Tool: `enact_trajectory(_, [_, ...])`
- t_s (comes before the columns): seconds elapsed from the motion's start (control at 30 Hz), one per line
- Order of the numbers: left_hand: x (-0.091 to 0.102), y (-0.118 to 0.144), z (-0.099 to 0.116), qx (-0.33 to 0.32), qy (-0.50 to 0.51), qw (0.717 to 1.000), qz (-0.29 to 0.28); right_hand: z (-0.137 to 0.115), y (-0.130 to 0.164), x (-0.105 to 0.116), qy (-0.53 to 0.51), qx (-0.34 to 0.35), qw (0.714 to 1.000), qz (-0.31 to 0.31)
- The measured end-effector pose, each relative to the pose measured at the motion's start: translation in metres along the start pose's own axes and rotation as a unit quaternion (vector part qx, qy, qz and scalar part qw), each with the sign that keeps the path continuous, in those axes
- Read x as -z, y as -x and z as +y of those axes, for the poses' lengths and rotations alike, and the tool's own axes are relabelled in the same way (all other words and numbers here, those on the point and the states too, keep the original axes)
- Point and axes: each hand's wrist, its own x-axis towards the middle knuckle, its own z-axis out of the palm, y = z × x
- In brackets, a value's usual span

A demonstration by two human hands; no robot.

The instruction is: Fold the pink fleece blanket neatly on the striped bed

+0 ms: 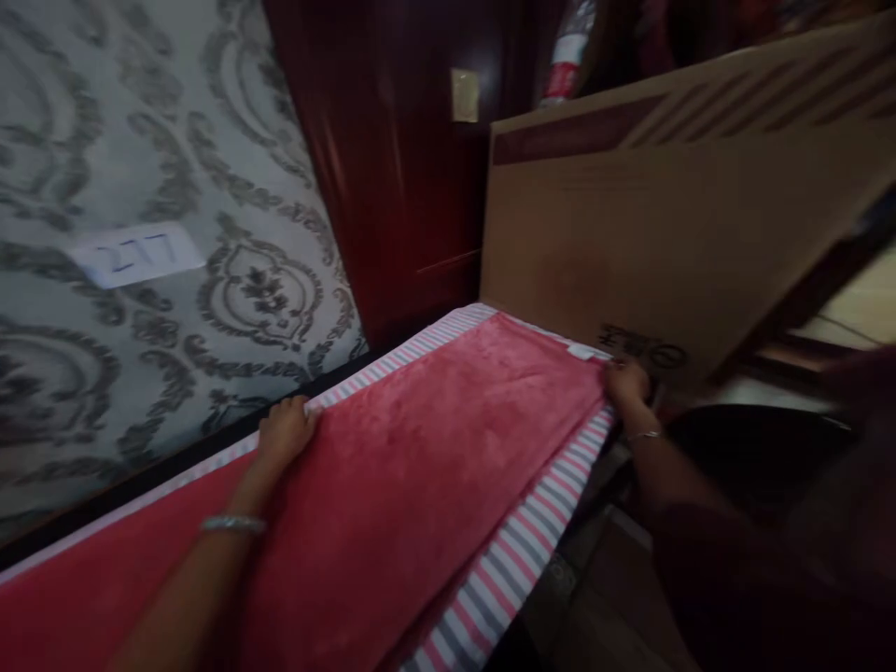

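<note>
Clearly, the label [150, 256] beyond the red cloth [420, 448] reads 277.

Cardboard box [595, 233] beside dark-red panel [392, 159]; bottle [567, 58] behind box's top edge; paper marked "277" [140, 255] on patterned wall [260, 285].

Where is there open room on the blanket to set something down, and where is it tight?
Open: the middle of the red blanket, between left hand and right hand, bordered by the striped sheet. Crowded: the far right corner, where the right hand, white tag and cardboard box sit close together.
</note>
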Motion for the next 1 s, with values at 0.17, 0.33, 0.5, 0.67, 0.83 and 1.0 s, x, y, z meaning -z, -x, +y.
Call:
enact_trajectory(0.17, [-0.031, 0.013, 0.064, -0.246, -0.021, 0.969, 0.02, 0.003, -0.011, 0.004, -0.001, -0.064, 0.998, -0.011])
enact_trajectory(0.33, [-0.057, 0.042, 0.108, -0.316, 0.015, 0.948, -0.031, 0.006, -0.011, 0.008, -0.007, -0.055, 0.998, -0.013])
enact_trajectory(0.5, [-0.06, 0.047, 0.112, -0.313, 0.007, 0.95, -0.005, 0.002, -0.011, 0.007, 0.004, -0.043, 0.999, -0.023])
enact_trajectory(0.67, [-0.068, 0.043, 0.108, -0.325, 0.019, 0.945, 0.028, 0.0, -0.014, 0.008, 0.029, -0.045, 0.998, -0.027])
enact_trajectory(0.83, [-0.068, 0.048, 0.105, -0.366, 0.075, 0.923, 0.09, -0.004, -0.015, 0.006, 0.046, -0.041, 0.997, -0.054])
enact_trajectory(1.0, [-0.041, 0.093, 0.139, -0.455, 0.192, 0.869, 0.032, -0.007, -0.017, 0.005, 0.068, -0.065, 0.993, -0.071])
